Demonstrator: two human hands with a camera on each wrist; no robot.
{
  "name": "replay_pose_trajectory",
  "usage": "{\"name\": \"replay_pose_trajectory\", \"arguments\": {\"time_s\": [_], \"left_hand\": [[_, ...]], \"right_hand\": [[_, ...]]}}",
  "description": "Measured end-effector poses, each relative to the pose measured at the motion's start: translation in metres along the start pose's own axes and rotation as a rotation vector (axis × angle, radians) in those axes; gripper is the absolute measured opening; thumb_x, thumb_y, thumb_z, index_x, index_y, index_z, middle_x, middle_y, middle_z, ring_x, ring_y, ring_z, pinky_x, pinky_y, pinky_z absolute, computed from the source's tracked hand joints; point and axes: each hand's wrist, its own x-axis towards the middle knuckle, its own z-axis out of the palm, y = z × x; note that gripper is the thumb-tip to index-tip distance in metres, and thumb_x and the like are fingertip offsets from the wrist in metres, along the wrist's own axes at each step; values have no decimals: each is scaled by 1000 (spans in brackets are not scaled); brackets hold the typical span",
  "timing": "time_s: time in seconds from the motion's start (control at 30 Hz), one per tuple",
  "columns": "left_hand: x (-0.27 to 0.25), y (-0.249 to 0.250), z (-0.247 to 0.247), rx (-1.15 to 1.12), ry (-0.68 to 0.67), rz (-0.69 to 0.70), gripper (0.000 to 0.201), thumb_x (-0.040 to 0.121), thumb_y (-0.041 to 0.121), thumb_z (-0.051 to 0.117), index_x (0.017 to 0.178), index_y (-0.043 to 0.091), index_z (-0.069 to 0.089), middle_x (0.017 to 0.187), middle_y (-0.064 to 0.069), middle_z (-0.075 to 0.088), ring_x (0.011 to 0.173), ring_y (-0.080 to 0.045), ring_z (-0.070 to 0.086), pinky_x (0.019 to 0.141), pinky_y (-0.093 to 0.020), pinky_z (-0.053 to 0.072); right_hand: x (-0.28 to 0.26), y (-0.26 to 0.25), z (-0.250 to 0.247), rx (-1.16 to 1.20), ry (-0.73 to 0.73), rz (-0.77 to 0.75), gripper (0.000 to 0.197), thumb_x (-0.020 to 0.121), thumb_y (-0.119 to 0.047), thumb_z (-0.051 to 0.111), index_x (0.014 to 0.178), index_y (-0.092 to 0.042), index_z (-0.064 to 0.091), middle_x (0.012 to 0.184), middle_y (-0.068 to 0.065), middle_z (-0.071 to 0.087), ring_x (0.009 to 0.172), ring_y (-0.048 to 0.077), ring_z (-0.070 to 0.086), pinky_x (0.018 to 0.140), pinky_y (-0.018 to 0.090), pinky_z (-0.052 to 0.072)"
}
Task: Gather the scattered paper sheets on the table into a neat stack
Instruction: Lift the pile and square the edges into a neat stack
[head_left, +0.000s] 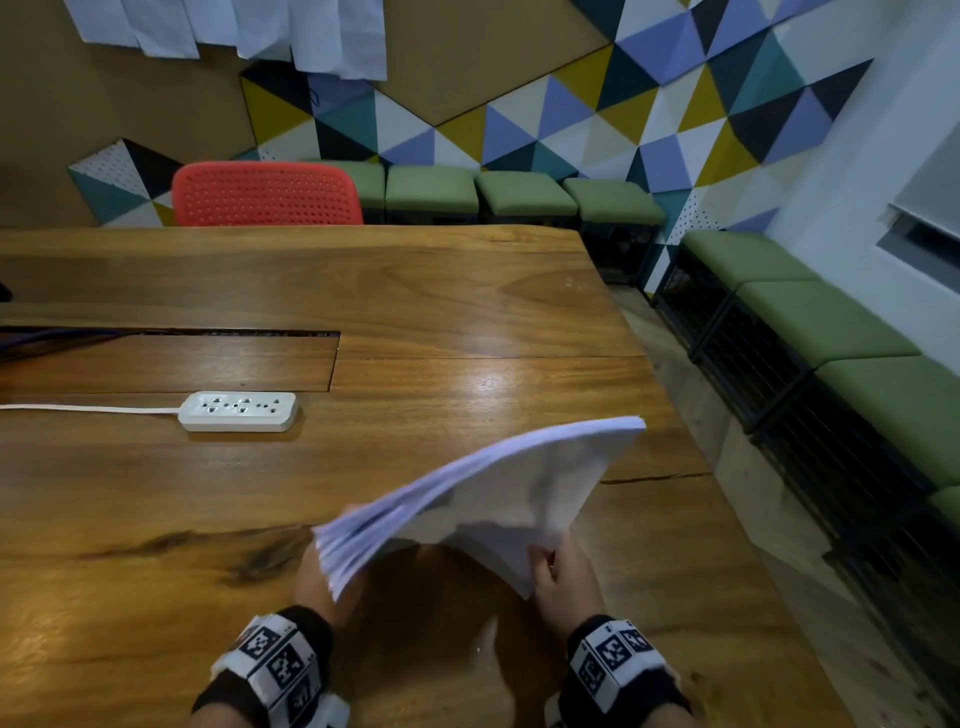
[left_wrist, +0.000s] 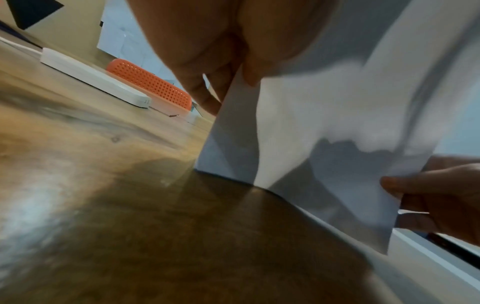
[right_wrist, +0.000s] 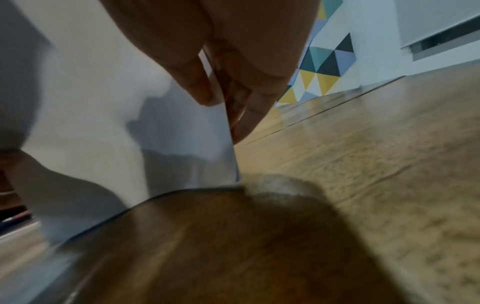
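A stack of white paper sheets (head_left: 509, 483) stands on edge, tilted and bowed, on the wooden table (head_left: 415, 291) near its front right. My left hand (head_left: 317, 577) grips the stack's left end, where the sheet edges fan out. My right hand (head_left: 563, 571) pinches the stack's right lower corner between thumb and fingers. In the left wrist view, the left hand (left_wrist: 228, 86) holds the paper (left_wrist: 324, 115) whose lower edge touches the table, and the other hand (left_wrist: 428, 189) grips the far side. In the right wrist view, the right hand (right_wrist: 228, 92) pinches the sheets (right_wrist: 103, 107).
A white power strip (head_left: 239, 411) with its cord lies on the table to the left. A red chair (head_left: 267, 193) stands behind the table, green benches (head_left: 831, 332) along the right wall. The table's right edge runs close to the stack. More papers (head_left: 234, 26) hang on the wall.
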Motion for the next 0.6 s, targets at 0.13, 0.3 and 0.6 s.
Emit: {"name": "replay_pose_trajectory", "arguments": {"time_s": [0.13,0.3,0.6], "left_hand": [[0,9,-8,11,128,195,41,82,-14,51,99,22,61,74,3,57,84,-41,65,63,-25,43],[-7,9,-1,-54,151,113,27,91,-1,46,113,-6,60,104,-21,67,96,-36,61,77,-29,39],[4,18,-11,-125,55,106,12,94,8,44,101,9,53,92,-5,63,84,-26,60,79,-37,51]], "right_hand": [[0,0,-2,5,59,-55,21,88,-10,51,108,-11,55,93,9,68,88,28,62,77,41,51],[-2,6,0,-13,78,-38,17,89,-12,53,104,-7,60,71,-11,55,83,26,61,70,30,46],[3,4,-5,99,-62,21,14,88,-12,50,96,-24,52,94,9,68,87,24,65,78,43,55]]}}
